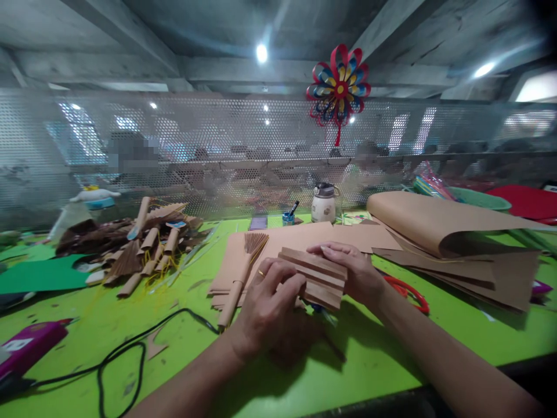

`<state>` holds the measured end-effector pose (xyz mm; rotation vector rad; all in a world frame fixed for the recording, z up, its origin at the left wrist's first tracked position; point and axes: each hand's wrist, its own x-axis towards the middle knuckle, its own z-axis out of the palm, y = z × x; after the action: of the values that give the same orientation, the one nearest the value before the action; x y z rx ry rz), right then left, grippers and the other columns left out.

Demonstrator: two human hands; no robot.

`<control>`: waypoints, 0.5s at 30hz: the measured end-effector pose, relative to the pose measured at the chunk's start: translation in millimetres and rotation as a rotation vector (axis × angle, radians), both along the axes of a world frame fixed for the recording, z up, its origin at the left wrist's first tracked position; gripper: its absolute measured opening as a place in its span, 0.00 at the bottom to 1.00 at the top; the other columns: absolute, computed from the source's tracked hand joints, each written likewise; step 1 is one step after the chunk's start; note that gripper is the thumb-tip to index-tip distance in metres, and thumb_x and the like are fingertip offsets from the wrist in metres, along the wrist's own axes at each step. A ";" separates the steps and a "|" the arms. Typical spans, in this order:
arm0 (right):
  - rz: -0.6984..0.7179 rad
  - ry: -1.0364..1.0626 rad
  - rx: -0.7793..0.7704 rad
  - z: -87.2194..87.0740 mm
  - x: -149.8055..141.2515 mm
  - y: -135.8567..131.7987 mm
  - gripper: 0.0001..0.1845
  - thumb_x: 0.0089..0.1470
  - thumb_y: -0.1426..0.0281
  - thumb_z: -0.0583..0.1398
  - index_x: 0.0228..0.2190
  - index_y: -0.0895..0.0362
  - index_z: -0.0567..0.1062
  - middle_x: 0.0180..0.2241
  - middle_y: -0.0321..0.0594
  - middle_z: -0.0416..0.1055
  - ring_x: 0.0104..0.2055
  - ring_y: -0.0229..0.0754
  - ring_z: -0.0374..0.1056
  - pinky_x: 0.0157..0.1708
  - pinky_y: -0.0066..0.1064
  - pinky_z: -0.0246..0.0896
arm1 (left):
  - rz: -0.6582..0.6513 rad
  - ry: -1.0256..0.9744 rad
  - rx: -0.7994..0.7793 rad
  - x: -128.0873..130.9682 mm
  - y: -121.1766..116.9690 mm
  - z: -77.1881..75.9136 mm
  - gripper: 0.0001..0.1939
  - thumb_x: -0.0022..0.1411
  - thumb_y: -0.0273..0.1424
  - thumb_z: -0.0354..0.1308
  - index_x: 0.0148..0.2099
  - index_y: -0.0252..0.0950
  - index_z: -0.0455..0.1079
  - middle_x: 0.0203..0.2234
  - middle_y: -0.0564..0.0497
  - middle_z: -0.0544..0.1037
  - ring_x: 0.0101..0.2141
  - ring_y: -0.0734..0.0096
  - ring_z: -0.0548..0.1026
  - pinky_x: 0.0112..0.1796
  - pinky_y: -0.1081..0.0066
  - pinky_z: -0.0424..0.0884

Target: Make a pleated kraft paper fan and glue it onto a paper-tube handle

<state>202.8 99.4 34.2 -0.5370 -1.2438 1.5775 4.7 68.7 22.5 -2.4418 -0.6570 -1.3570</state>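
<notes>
A piece of brown paper folded in accordion pleats (319, 277) is held between my two hands, raised above the green tabletop. My left hand (272, 296), with a ring on one finger, grips its left end with curled fingers. At the other end, my right hand (348, 264) has its fingers along the top and right edge of the pleats. Just left of my left hand lies a rolled brown paper tube with a small pleated fan (235, 290) at its tip. Under and behind it are flat brown paper sheets (300, 235).
At left sits a heap of paper tubes and fans (150, 247) with yellow string. A purple tool (32, 348) trails a black cable (143, 334). Large brown sheets (435, 226) and an orange cord (409, 293) lie right. A bottle (324, 204) stands before the perforated screen (209, 128).
</notes>
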 end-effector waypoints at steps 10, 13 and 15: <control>-0.455 -0.309 0.146 -11.1 -15.7 -0.6 0.20 0.48 0.58 0.64 0.41 0.56 0.76 0.32 0.39 0.71 0.33 0.38 0.65 0.34 0.31 0.62 | -0.028 -0.729 -0.943 15.3 4.5 -8.7 0.08 0.57 0.33 0.59 0.39 0.35 0.71 0.31 0.48 0.78 0.31 0.67 0.74 0.33 0.67 0.71; -0.381 -0.307 0.095 -17.7 -22.5 0.1 0.23 0.43 0.59 0.67 0.40 0.57 0.75 0.33 0.39 0.73 0.36 0.40 0.67 0.36 0.31 0.63 | -0.114 -0.830 -1.119 19.3 0.5 -1.0 0.09 0.55 0.34 0.61 0.38 0.33 0.73 0.31 0.47 0.79 0.31 0.66 0.76 0.34 0.67 0.72; -0.238 -0.211 0.014 -21.0 -25.6 -0.6 0.21 0.42 0.59 0.68 0.36 0.58 0.75 0.34 0.40 0.74 0.35 0.42 0.69 0.37 0.33 0.64 | -0.209 -0.859 -1.190 21.2 -2.2 0.7 0.10 0.55 0.33 0.61 0.39 0.33 0.73 0.33 0.46 0.79 0.32 0.65 0.76 0.36 0.66 0.72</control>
<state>177.3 98.7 13.2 -0.8287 -1.2935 1.3373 25.9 66.5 23.2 -2.5503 -1.8836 -2.7027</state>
